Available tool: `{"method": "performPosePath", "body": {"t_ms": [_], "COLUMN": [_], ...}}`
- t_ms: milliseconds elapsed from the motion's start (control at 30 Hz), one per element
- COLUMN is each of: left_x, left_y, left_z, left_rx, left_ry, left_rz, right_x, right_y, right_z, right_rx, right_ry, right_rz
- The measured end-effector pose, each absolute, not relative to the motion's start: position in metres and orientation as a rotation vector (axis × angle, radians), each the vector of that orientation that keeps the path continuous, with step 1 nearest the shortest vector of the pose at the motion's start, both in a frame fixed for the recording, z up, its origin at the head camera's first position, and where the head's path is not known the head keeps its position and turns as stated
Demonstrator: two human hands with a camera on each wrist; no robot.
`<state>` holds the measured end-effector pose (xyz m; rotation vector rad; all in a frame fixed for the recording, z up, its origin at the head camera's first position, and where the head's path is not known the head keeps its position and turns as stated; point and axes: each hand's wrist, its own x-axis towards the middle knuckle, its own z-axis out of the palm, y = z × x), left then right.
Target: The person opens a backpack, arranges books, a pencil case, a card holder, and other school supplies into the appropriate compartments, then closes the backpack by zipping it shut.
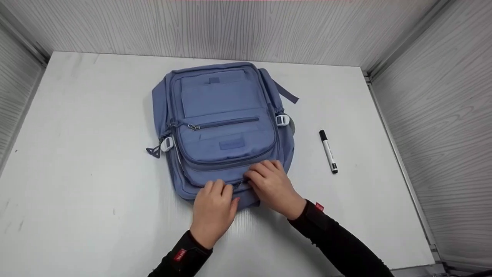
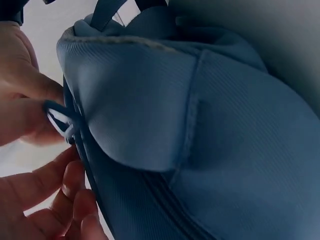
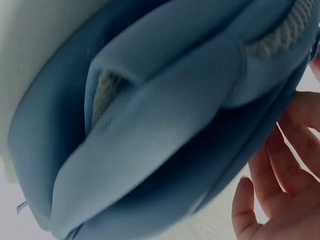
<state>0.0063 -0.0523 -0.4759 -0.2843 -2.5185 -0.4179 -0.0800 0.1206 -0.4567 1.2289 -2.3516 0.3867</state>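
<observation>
A blue backpack (image 1: pixel 223 100) lies on its back on the white table, its front pockets facing up. My left hand (image 1: pixel 213 209) grips the lower edge of its front pocket with curled fingers, thumb to the right. Just to the right, my right hand (image 1: pixel 275 188) pinches the zipper pull (image 2: pixel 62 120) on the low front pocket. Dark blue and loop-shaped, the pull shows at the fingertips in the left wrist view. In the right wrist view the right hand (image 3: pixel 285 185) has its fingers against the fabric edge, beside the bag's folded side.
A black-and-white marker (image 1: pixel 328 152) lies right of the backpack. Another zipper pull (image 1: pixel 194 127) sits on the upper pocket. A strap end (image 1: pixel 286 93) sticks out at the upper right. Wood-grain panels (image 1: pixel 238 30) bound the white table (image 1: pixel 96 184) at the back and sides.
</observation>
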Motion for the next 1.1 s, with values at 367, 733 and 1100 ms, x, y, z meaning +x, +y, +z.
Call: {"method": "performPosePath", "body": {"t_ms": [367,733,1100], "left_x": [0.000,0.013,-0.017], "left_y": [-0.062,-0.122,-0.198], "left_z": [-0.482,-0.478,-0.465], "left_rx": [-0.284,-0.197,-0.028], "left_ry": [-2.420,-2.469,-2.745], "left_rz": [-0.406,-0.464,-0.548], "right_x": [-0.086,-0.088,-0.089], "right_y": [0.119,0.118,0.119], "right_z": [-0.468,-0.474,-0.475], "right_rx": [1.158,1.144,1.155], "right_ry": [-2.325,-2.295,-2.298], "right_rz": [0.465,0.477,0.499]}}
